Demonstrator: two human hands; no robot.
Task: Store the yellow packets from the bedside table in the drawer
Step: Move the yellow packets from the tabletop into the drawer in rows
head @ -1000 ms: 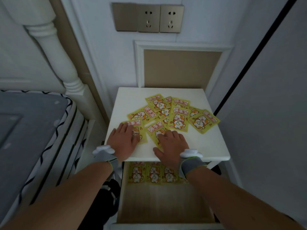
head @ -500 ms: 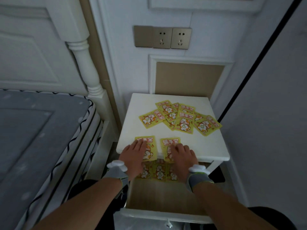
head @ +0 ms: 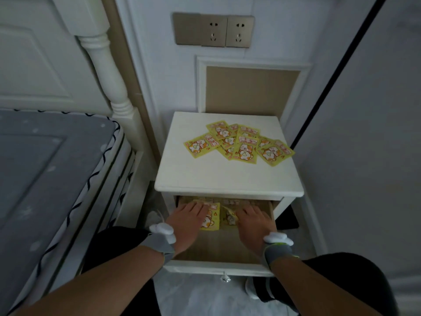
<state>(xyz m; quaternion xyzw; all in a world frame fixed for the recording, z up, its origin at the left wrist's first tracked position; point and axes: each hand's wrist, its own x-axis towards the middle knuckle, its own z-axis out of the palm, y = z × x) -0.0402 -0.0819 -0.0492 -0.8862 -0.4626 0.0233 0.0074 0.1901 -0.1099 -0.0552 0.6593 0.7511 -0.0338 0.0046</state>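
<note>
Open drawer of the bedside table, pulled toward the viewer; wooden floor bare at its near end. Left hand lies flat, fingers spread, palm down on a yellow packet inside the drawer. Right hand also palm down, fingers spread over a second, crumpled packet. A row of packets lines the drawer's back. On the tabletop beyond, a loose overlapping pile of yellow packets sits toward the rear right.
</note>
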